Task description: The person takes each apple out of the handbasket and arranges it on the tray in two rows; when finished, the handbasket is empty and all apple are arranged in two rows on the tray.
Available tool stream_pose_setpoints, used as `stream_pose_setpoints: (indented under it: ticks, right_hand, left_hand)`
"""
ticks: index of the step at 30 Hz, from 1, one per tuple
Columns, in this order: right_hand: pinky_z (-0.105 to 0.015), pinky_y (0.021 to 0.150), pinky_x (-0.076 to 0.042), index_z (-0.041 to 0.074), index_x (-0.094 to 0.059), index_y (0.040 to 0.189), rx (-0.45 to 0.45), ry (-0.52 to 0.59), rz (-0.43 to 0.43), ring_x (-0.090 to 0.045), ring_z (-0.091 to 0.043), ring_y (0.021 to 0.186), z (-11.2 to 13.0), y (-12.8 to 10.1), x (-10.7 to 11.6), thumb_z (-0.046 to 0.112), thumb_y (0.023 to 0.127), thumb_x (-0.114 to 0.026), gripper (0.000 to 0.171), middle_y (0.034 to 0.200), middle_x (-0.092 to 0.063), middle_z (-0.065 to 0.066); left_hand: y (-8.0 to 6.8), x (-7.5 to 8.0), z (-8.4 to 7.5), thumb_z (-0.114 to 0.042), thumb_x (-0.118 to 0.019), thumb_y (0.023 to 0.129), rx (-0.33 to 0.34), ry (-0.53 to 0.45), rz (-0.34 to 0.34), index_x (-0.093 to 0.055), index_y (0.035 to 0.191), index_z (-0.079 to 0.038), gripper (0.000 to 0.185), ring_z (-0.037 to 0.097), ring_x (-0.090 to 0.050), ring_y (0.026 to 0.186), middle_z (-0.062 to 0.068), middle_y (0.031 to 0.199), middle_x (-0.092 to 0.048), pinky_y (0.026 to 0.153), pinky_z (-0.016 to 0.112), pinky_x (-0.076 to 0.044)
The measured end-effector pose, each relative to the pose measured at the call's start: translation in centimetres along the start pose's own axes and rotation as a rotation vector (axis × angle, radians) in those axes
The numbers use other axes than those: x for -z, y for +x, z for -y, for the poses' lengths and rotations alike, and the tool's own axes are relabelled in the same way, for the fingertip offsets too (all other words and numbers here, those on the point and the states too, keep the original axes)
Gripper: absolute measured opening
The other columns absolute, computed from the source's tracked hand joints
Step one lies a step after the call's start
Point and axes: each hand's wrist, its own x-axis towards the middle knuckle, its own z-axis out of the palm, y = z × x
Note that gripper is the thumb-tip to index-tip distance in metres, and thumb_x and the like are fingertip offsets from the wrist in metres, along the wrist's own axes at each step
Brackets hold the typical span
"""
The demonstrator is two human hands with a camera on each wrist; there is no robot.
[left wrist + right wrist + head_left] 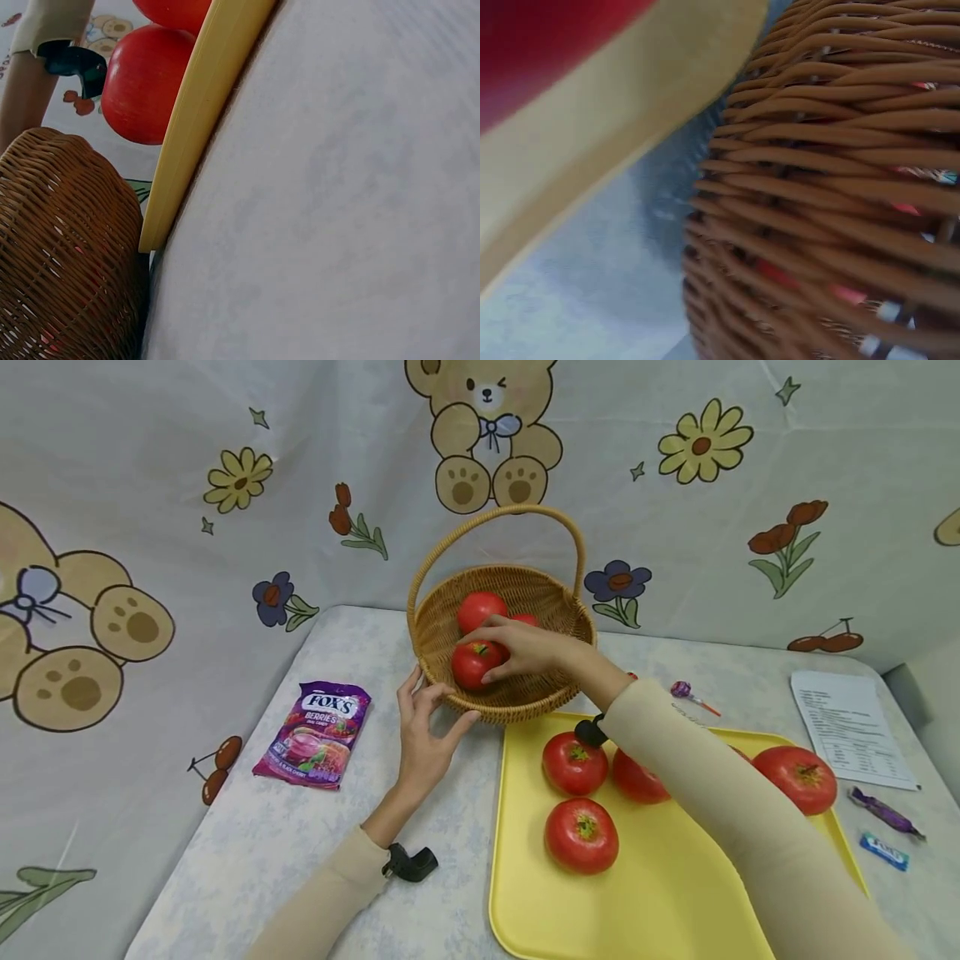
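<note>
The tomato point(474, 663) sits under the right hand point(525, 647), whose curled fingers grip it inside the basket point(450, 618). A third tomato behind those fingers is mostly hidden. The left hand point(423, 727) touches the rim with relaxed fingers.

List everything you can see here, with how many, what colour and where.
Basket: one, tan wicker with a handle, back of the table.
Tomatoes in basket: three visible, red; one partly hidden.
Tray: one, yellow, in front of the basket.
Tomatoes on tray: four visible, red; a sliver of another behind the sleeve.
Candy bag: one, purple, left of the basket.
Lollipop: one, purple, right of the basket.
Paper sheet: one, white, far right.
Wrapped candies: two, purple and blue, right edge.
Left hand: fingers touching the basket's rim.
Right hand: fingers around the front tomato in the basket.
</note>
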Motion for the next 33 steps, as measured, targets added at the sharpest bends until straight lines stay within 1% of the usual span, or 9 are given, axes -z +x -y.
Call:
stream_pose_setpoints:
  ticks: [4,6,10,14,17,23,27,30,33]
  right_hand:
    - [-0.059,0.111,-0.034,0.021,-0.048,0.145,-0.003,-0.054,0.069,-0.039,-0.039,0.134,0.0,0.4,-0.5,0.028,0.085,-0.078,0.068,0.145,-0.037,-0.016]
    - [-0.059,0.111,-0.033,0.022,-0.048,0.145,-0.009,-0.072,0.087,-0.038,-0.04,0.134,0.0,0.5,-0.6,0.027,0.084,-0.079,0.068,0.144,-0.037,-0.016]
    - [-0.056,0.109,-0.037,0.022,-0.055,0.138,-0.016,-0.066,0.079,-0.043,-0.035,0.127,0.1,0.6,-0.8,0.023,0.083,-0.08,0.061,0.135,-0.04,-0.016]
    - [-0.057,0.108,-0.038,0.023,-0.057,0.133,-0.038,-0.066,0.088,-0.043,-0.034,0.128,0.1,0.7,-1.0,0.022,0.082,-0.081,0.057,0.136,-0.038,-0.015]
    - [-0.058,0.109,-0.037,0.024,-0.057,0.132,-0.045,-0.078,0.094,-0.044,-0.036,0.128,0.2,0.8,-1.1,0.02,0.081,-0.082,0.057,0.137,-0.038,-0.015]
    - [-0.057,0.109,-0.037,0.021,-0.058,0.129,-0.023,-0.108,0.072,-0.05,-0.037,0.122,0.5,0.8,-1.2,0.018,0.079,-0.083,0.056,0.134,-0.043,-0.012]
    - [-0.056,0.108,-0.038,0.022,-0.059,0.127,-0.014,-0.124,0.054,-0.051,-0.037,0.122,0.5,0.7,-1.1,0.02,0.078,-0.084,0.055,0.135,-0.044,-0.01]
    - [-0.055,0.107,-0.04,0.021,-0.06,0.125,0.011,-0.108,0.028,-0.05,-0.035,0.125,0.6,0.2,-0.7,0.02,0.077,-0.084,0.054,0.136,-0.045,-0.01]
    - [-0.051,0.105,-0.043,0.02,-0.06,0.126,0.045,-0.083,-0.012,-0.048,-0.032,0.126,1.0,-0.7,0.3,0.018,0.078,-0.084,0.054,0.135,-0.046,-0.01]
  left_hand:
    - [0.0,0.0,0.0,0.0,-0.075,0.084,-0.001,0.005,-0.008,-0.055,0.115,0.001,0.037,0.046,-0.034,0.139,0.028,0.151,-0.019,0.103,0.059,-0.044]
    - [0.0,0.0,0.0,0.0,-0.075,0.084,0.0,0.003,-0.012,-0.055,0.114,0.002,0.037,0.046,-0.035,0.138,0.028,0.151,-0.019,0.103,0.059,-0.044]
    - [0.0,0.0,0.0,0.0,-0.075,0.083,0.004,0.007,-0.011,-0.055,0.114,0.002,0.037,0.048,-0.031,0.141,0.029,0.15,-0.019,0.104,0.058,-0.044]
    - [-0.1,0.0,0.0,0.0,-0.075,0.083,0.005,0.015,-0.006,-0.054,0.113,0.002,0.037,0.049,-0.027,0.142,0.03,0.149,-0.019,0.104,0.058,-0.044]
    - [-0.1,0.0,0.0,0.0,-0.075,0.084,0.007,0.013,-0.006,-0.054,0.113,0.002,0.036,0.049,-0.03,0.141,0.03,0.15,-0.019,0.104,0.058,-0.043]
    - [-0.1,-0.1,-0.1,0.0,-0.075,0.084,0.002,0.0,-0.008,-0.054,0.113,0.004,0.037,0.048,-0.04,0.132,0.03,0.151,-0.016,0.103,0.06,-0.043]
    - [-0.2,-0.1,-0.1,-0.002,-0.076,0.084,0.006,0.008,-0.007,-0.054,0.114,0.003,0.037,0.043,-0.04,0.134,0.029,0.152,-0.017,0.103,0.059,-0.044]
    - [-0.2,-0.1,-0.1,-0.002,-0.076,0.084,0.005,0.006,-0.009,-0.054,0.114,0.003,0.037,0.044,-0.039,0.135,0.028,0.152,-0.017,0.103,0.059,-0.043]
    - [-0.2,-0.1,-0.2,-0.001,-0.075,0.084,-0.002,-0.002,-0.011,-0.054,0.114,0.005,0.037,0.048,-0.038,0.134,0.029,0.151,-0.017,0.103,0.06,-0.043]
